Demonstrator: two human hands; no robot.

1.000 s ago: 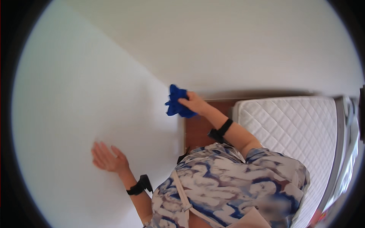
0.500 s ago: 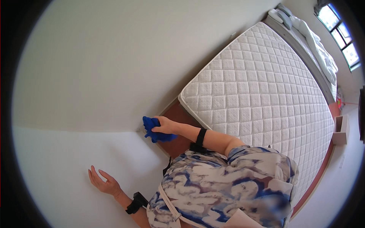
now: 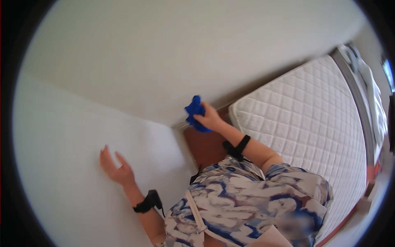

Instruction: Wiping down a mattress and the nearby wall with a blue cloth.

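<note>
My right hand (image 3: 210, 118) is closed round a crumpled blue cloth (image 3: 195, 113), whose folds hang out on both sides of the fingers. The cloth is in front of the wall corner, above a strip of reddish-brown floor (image 3: 203, 144). To the left, my left hand (image 3: 117, 168) is raised with fingers stretched out and thumb apart, holding nothing. Behind it is the white wall (image 3: 78, 136); whether the fingertips touch it I cannot tell. Black straps (image 3: 145, 203) with small dark devices circle both forearms.
A bare white quilted mattress (image 3: 304, 111) lies to the right, its corner close to my right forearm. A second bed with pale bedding (image 3: 372, 99) stands beyond it. Another wall (image 3: 173, 53) runs along the far side and meets the white wall in a corner.
The view has turned, so the mattress and wall corner sit farther right. My right hand with the cloth is higher and farther right in the picture; my left hand is raised higher.
</note>
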